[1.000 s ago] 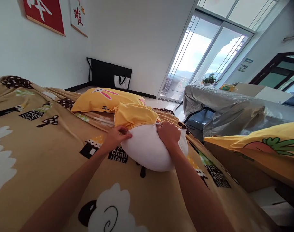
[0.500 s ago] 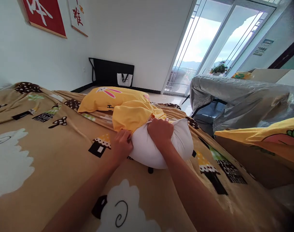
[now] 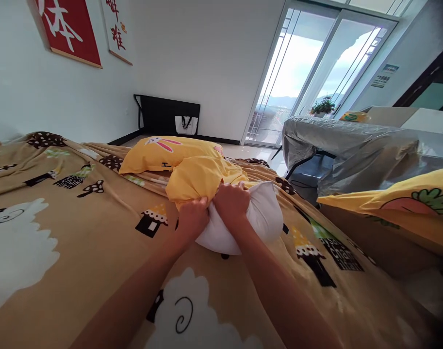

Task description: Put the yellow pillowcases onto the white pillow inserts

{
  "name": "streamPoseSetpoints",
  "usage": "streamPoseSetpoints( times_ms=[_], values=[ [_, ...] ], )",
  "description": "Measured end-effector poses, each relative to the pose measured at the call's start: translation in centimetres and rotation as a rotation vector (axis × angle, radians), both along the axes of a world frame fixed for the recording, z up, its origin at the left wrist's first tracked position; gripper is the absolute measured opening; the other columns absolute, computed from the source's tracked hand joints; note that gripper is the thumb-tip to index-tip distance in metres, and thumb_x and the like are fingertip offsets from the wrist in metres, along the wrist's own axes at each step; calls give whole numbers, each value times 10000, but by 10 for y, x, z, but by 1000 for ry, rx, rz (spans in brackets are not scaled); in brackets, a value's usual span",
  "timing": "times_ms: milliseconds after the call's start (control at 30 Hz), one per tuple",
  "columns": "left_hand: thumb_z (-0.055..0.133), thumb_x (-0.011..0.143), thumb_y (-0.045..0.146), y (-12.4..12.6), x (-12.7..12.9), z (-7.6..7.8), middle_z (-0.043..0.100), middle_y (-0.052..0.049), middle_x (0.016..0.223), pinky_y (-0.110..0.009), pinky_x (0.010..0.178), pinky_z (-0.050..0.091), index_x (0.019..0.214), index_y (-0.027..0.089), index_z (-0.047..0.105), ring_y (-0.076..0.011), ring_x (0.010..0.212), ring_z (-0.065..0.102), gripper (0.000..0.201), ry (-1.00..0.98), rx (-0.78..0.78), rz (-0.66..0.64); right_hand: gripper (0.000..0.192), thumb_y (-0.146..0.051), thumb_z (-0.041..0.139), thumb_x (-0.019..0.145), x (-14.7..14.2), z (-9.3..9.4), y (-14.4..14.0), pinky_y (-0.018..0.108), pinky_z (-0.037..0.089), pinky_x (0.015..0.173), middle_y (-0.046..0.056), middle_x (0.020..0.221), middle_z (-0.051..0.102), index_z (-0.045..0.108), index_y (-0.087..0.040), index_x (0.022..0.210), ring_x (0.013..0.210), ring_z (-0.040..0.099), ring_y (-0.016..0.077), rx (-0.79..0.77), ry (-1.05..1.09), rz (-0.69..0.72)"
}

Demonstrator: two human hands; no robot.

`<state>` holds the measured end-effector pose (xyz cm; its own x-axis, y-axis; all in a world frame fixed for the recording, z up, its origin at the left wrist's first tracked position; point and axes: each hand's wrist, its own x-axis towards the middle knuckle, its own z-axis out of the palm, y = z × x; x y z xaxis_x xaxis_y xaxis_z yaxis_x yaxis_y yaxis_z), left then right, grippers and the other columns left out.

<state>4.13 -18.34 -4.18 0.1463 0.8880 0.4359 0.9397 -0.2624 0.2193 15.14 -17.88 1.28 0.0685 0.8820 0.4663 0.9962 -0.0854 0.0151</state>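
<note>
- Head view, what has changed: over the last second the left hand [image 3: 192, 218] and the right hand [image 3: 231, 201] have drawn together, from well apart to almost touching; the white pillow [image 3: 265, 211] now shows sharp folds beside the right hand (it was smoother before), which suggests a firmer, more gathered hold where pillow and yellow cloth [image 3: 195, 177] meet.
- Head view, hand poses: both forearms reach forward from the lower edge and converge; the left fist, knuckles up, is closed on the lower edge of the yellow cloth; the right fist presses down over the pillow and grips its bunched top; whether some cloth is caught in it too, I cannot tell, its fingertips being hidden.
- Head view, where things lie: the white pillow rests on the patterned blanket [image 3: 108, 252], mostly to the right of the hands; the yellow cloth covers its far side; the rabbit-print pillow [image 3: 177, 150] lies just behind.
</note>
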Motion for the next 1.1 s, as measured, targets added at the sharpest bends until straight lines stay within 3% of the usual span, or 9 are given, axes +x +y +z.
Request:
streamPoseSetpoints(
  times_ms=[267, 500, 567, 633, 700, 767, 900, 1033, 1100],
  values=[
    [483, 815, 206, -14, -14, -25, 703, -107, 836, -312, 647, 381, 837, 170, 610, -254, 811, 662, 134, 20, 103, -11, 305, -274, 448, 887, 10, 0, -49, 401, 476, 700, 182, 893, 681, 680, -89, 954, 931, 580, 329, 51, -57, 114],
    [443, 847, 219, -23, -41, -40, 690, -106, 833, -328, 628, 383, 850, 169, 606, -265, 778, 653, 171, 14, 120, -21, 343, -324, 473, 886, 100, -18, -122, 391, 487, 919, 82, 1124, 681, 600, -236, 1192, 1028, 616, 224, 353, 166, 568],
    [439, 843, 213, -24, -45, -43, 679, -102, 815, -330, 625, 384, 853, 171, 604, -266, 773, 649, 170, 10, 118, -29, 334, -331, 539, 844, 130, -40, -134, 416, 474, 953, 88, 1141, 666, 589, -275, 1169, 1073, 613, 238, 521, 201, 493],
    [441, 841, 218, -24, -45, -45, 675, -102, 819, -331, 629, 388, 874, 171, 605, -266, 778, 650, 174, 5, 113, -32, 535, -405, 614, 788, 152, -65, -136, 451, 447, 987, 140, 1274, 577, 489, -238, 1281, 1201, 536, 278, 597, 324, 319],
    [441, 844, 232, -25, -42, -46, 676, -107, 846, -336, 640, 397, 911, 169, 608, -273, 794, 651, 190, -4, 109, -35, 647, -508, 612, 758, 163, -86, -129, 448, 474, 939, 162, 1276, 552, 445, -197, 1301, 1208, 520, 295, 545, 520, 208],
    [428, 844, 231, -25, -40, -44, 681, -119, 895, -344, 660, 408, 933, 168, 607, -280, 824, 653, 210, -25, 91, -44, 512, -588, 521, 773, 163, -100, -115, 406, 527, 782, 117, 1022, 643, 555, -201, 1107, 999, 610, 281, 401, 695, 174],
    [429, 810, 222, -25, -61, -29, 693, -118, 879, -325, 659, 423, 882, 172, 606, -262, 813, 650, 198, -79, -8, -63, 409, -588, 353, 796, 131, -91, -87, 330, 473, 550, 19, 561, 509, 470, -245, 607, 592, 517, 203, 269, 826, 178],
    [481, 751, 325, -31, -114, 13, 656, -27, 659, -266, 563, 431, 693, 211, 588, -190, 616, 607, 166, -240, -253, -358, 340, -481, 334, 788, 76, -50, -78, 355, 474, 693, 47, 648, 576, 501, -232, 626, 722, 541, 212, 348, 700, 414],
    [471, 744, 343, -39, -134, 40, 680, -15, 691, -259, 584, 461, 733, 232, 636, -185, 653, 629, 199, -400, -142, -370, 298, -423, 348, 794, 47, -32, -81, 365, 454, 756, 47, 677, 590, 526, -217, 675, 726, 550, 199, 408, 584, 683]
  ],
)
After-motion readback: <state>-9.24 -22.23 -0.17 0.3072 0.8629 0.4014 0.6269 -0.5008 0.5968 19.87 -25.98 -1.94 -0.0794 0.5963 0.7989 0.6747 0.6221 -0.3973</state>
